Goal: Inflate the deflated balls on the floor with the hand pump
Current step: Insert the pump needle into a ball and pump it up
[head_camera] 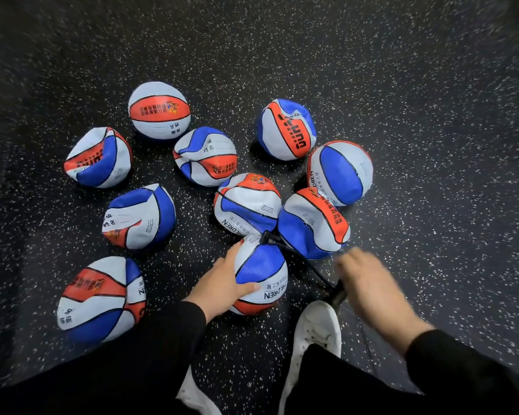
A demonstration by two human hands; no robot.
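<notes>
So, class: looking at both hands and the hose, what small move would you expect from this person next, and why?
Probably another push down on the pump. The left hand steadies the ball with the hose plugged into its top, the white shoe sits by the pump's base, and the blurred right hand is at the handle. How full the ball is cannot be judged.

The ball under the left hand (222, 287) (262, 272) reads "CHILDREN", partly cut to "HILDREN". The ball just beyond it (247, 203) also shows "CHILDREN". The far right ball (286, 130) carries large black letters on its red panel, seemingly "DUHA". Chinese characters mark several balls, too small to read surely.
</notes>
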